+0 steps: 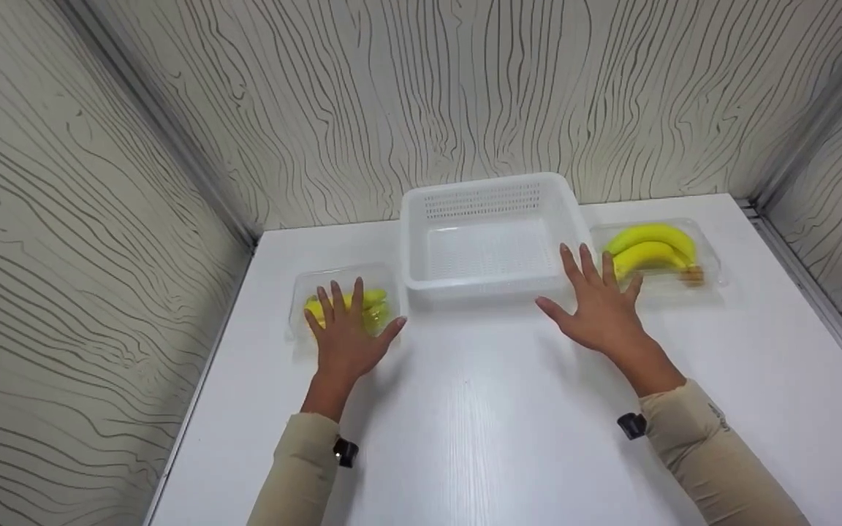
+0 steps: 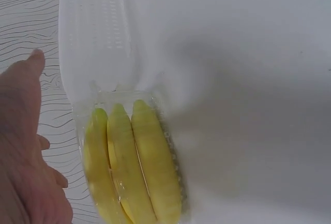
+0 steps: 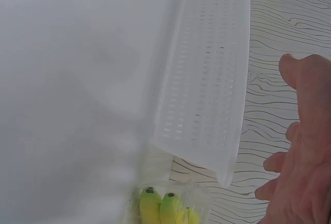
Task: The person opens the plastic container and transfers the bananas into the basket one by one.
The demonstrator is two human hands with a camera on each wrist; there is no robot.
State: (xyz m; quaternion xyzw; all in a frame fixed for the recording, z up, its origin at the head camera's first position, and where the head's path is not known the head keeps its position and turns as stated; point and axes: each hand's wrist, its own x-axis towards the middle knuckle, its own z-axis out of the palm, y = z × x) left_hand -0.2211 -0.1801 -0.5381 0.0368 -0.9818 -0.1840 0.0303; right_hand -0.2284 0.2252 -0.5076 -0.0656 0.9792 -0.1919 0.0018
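Note:
My left hand point(image 1: 348, 342) is spread over a clear plastic box of bananas point(image 1: 304, 285) on the left of the table, overlapping it in the head view. Three yellow bananas point(image 2: 121, 164) show inside that box in the left wrist view. My right hand point(image 1: 602, 310) has its fingers spread between the white basket's right corner and a second clear box point(image 1: 710, 252). Yellow-green bananas point(image 1: 651, 235) with a brown stem end lie in this box. Neither hand holds anything. Between the two boxes stands a white perforated plastic basket point(image 1: 487, 281), with nothing in it.
A white table point(image 1: 457, 438) carries both boxes and the basket. Wood-grain panels point(image 1: 392, 109) rise behind it and at both sides, joined by grey metal corner strips. A small black device point(image 1: 346, 453) is worn at each wrist over beige sleeves point(image 1: 293, 467).

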